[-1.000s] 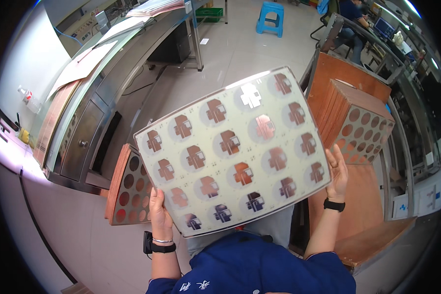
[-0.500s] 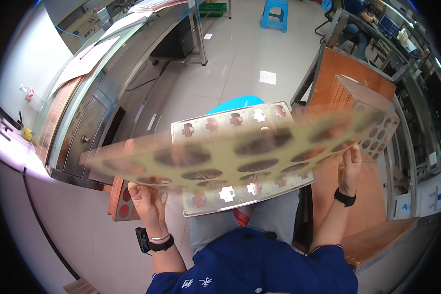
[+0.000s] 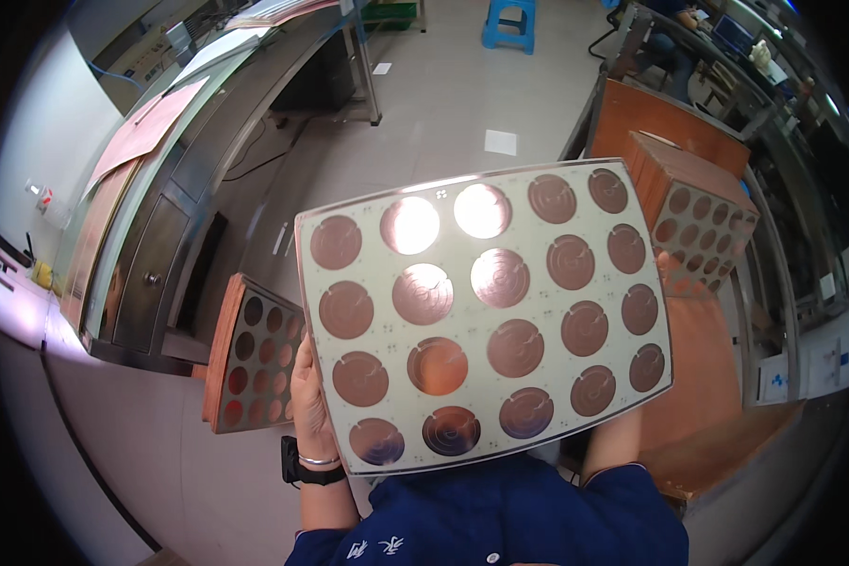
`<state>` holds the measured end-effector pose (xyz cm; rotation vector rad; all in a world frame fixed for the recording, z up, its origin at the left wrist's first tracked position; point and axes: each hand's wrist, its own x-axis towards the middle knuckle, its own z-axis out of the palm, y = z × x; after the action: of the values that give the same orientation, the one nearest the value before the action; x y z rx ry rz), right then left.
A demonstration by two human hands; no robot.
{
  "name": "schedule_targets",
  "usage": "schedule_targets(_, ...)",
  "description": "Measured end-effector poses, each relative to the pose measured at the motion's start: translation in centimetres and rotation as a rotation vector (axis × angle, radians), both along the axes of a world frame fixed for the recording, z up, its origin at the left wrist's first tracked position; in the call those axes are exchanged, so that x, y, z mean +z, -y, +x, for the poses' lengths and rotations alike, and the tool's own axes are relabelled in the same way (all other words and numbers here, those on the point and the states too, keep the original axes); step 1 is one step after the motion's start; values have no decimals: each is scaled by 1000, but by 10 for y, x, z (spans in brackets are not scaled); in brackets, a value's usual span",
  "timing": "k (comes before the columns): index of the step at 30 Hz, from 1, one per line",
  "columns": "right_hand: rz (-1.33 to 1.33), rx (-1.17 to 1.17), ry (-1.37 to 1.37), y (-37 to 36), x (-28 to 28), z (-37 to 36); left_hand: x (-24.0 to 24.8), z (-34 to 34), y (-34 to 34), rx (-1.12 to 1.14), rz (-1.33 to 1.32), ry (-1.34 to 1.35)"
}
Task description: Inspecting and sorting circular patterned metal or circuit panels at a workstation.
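A large pale circuit board panel with rows of round copper discs is held up in front of me, its broad face toward me. My left hand is closed on its left edge, with the fingers partly behind it. At the right edge, only the fingers of my right hand show, closed on the panel; the panel hides the rest of that hand. Light glares off several of the upper discs. Whatever lies on my lap is hidden behind the panel.
A stack of similar panels stands at the left, another stack on the brown wooden rack at the right. A metal-framed desk runs along the left. Farther off are a blue stool and a seated person.
The panel has swung from a nearly edge-on, blurred tilt to facing me. It now covers the cross-patterned panel seen on my lap before. My right hand has moved up behind its right edge.
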<state>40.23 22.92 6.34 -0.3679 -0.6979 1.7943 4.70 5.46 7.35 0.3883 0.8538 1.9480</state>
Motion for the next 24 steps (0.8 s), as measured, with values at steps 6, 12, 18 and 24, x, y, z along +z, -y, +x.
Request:
schedule_targets(6,-30,17,51,-1,-11,11,-10,-2,-2,-111,38,229)
schedule_targets(12,-46,-4,-145,6,-44,5,-3,16,-17,-149,-160,325)
schedule_targets(18,-6,80,-255,47,5,-56,8,36,-41,-150,-78,348)
schedule_targets(24,86,-82,131,61,10,-56,9,83,-60,-179,36,62)
